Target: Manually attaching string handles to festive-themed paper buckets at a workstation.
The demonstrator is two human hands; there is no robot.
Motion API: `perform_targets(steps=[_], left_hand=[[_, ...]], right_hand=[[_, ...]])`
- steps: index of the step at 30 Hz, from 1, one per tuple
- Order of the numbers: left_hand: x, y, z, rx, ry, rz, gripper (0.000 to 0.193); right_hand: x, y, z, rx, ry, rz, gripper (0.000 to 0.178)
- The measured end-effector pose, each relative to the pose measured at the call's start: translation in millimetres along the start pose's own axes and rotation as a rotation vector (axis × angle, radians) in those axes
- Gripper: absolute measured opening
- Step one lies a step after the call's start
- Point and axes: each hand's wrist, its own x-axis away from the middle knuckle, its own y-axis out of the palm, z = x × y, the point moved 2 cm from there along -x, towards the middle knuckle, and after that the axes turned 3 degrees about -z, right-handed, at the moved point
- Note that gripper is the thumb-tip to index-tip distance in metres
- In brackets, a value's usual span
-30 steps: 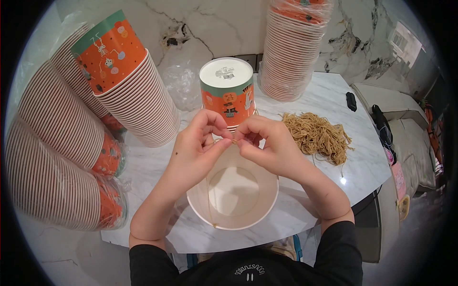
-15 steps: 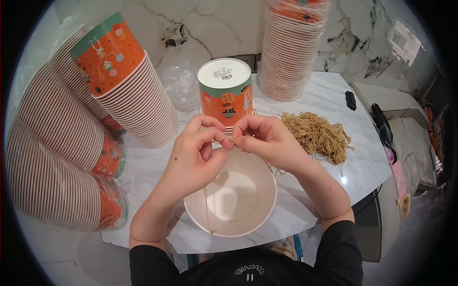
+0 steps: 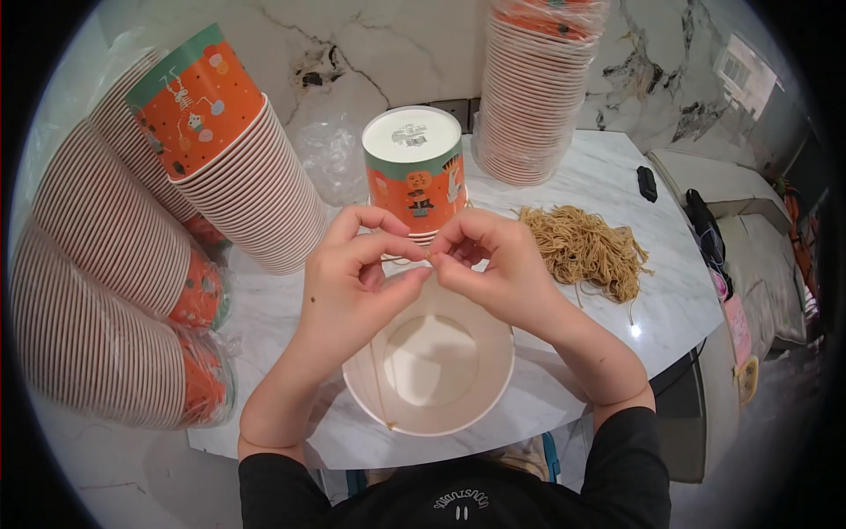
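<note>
Directly before me a white paper bucket (image 3: 429, 414) stands mouth up. A thin tan string (image 3: 377, 388) runs down its left inner side to a small knot at the near rim. Over the far rim, my left hand (image 3: 357, 269) and my right hand (image 3: 489, 264) meet with fingertips pinched on the string. The fingers hide most of the pinched part. Behind my hands a short stack of orange and green printed buckets (image 3: 414, 181) stands upside down. Right of my right hand lies a pile of tan strings (image 3: 590, 251).
A tall stack of buckets (image 3: 251, 189) leans at the left, beside more plastic-wrapped stacks (image 3: 101, 335). Another wrapped stack (image 3: 533, 97) rises at the back against the marble wall. A small black object (image 3: 647, 184) lies by the table's right edge, near a grey seat (image 3: 762, 273).
My left fingers have shifted slightly up and left, and the fingertips pinch closer together on the string. The bucket has moved a touch to the right.
</note>
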Motion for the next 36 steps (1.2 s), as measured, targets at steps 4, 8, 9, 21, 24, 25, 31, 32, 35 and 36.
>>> perform_targets(steps=[4, 8, 9, 21, 24, 25, 31, 32, 35, 36], left_hand=[[-1.5, -5.7, 0.1, 0.069, -0.035, -0.03, 0.019], [-1.2, -4.7, -2.0, 0.095, -0.05, -0.032, 0.018], [-1.8, -4.5, -4.2, 0.095, -0.051, -0.031, 0.018], [-5.6, -1.0, -22.7, 0.284, -0.002, 0.011, 0.004], [-5.0, -0.1, -18.0, 0.303, -0.05, -0.007, 0.004], [-4.8, -0.4, -15.5, 0.236, -0.05, -0.023, 0.006], [-5.6, -1.4, -19.5, 0.168, -0.024, -0.031, 0.009], [-5.7, -2.4, -20.0, 0.176, -0.004, -0.027, 0.009], [-5.6, -2.8, -23.0, 0.249, -0.09, -0.07, 0.009], [-5.5, -2.9, -20.6, 0.25, -0.09, -0.071, 0.009]], right_hand=[[-0.5, -0.2, 0.4, -0.045, 0.024, -0.006, 0.01], [-1.0, -0.1, 1.5, -0.055, 0.013, -0.025, 0.011], [-1.0, -0.4, 1.6, -0.045, -0.003, -0.033, 0.011], [-1.8, 3.4, 3.1, -0.088, -0.007, 0.032, 0.012], [-1.6, 3.8, 1.8, -0.091, -0.002, 0.019, 0.012], [-1.5, 3.8, 1.4, -0.091, -0.002, 0.019, 0.012], [-1.4, 4.9, 2.0, -0.075, -0.058, 0.011, 0.012], [-1.3, 4.5, 1.7, -0.049, -0.076, -0.008, 0.012], [-1.4, 5.1, 0.6, 0.001, -0.102, -0.021, 0.012], [-1.3, 5.0, 0.2, 0.026, -0.11, -0.012, 0.012]])
